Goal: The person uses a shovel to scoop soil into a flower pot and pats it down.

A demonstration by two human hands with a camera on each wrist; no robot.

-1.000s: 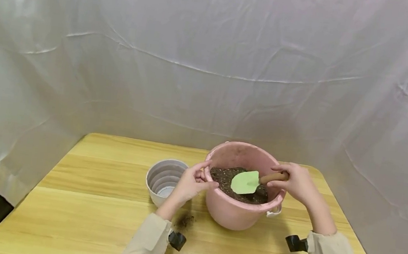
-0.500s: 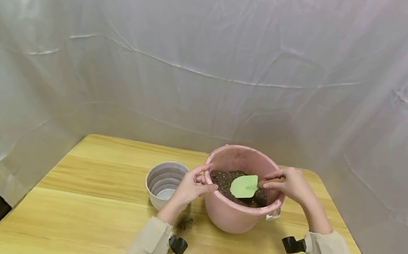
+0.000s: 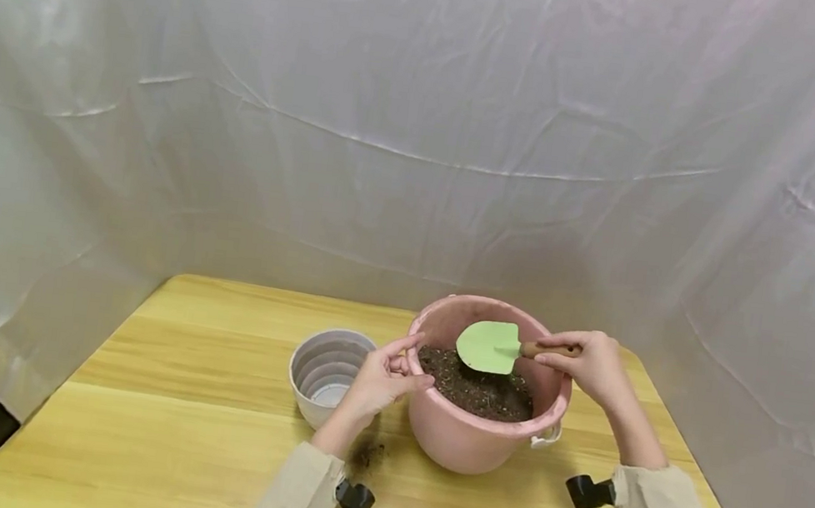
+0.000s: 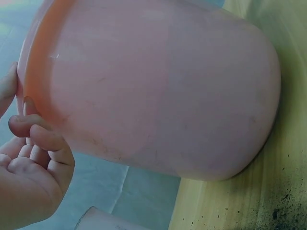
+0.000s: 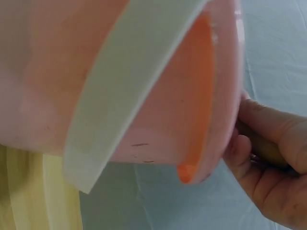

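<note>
The right hand [image 3: 587, 365] grips the wooden handle of a green trowel [image 3: 489, 346], fingers curled round it, and holds the blade just above the soil [image 3: 478, 388] at about 12 o'clock inside the pink bucket [image 3: 465, 437]. The blade looks bare; no soil shows on it. The left hand [image 3: 378, 376] sits at the bucket's 9 o'clock rim, thumb and fingers loosely curled, the fingertips [image 4: 33, 125] touching or very near the rim; from the left wrist view they hold nothing firmly.

To scoop well, I judge the blade should enter the soil at a shallow tilt and be lifted level, so the load does not slide off the flat green face. The left hand would do best steadying the rim, since the bucket can rock when the trowel digs in. A slow carry low over the rim should limit spills; a dark scatter of spilled soil [image 3: 368, 453] already lies on the tabletop [image 3: 169, 428] at the bucket's 7 o'clock.

The pink bucket stands near the middle-right of the tabletop and is filled roughly halfway with dark, crumbly soil. Its pale handle [image 5: 129, 91] hangs down against the outer wall in the right wrist view. Just beside it at 9 o'clock stands a white ribbed pot [image 3: 312, 360], upright; its inside shows no soil, only stepped walls and a pale bottom.
</note>
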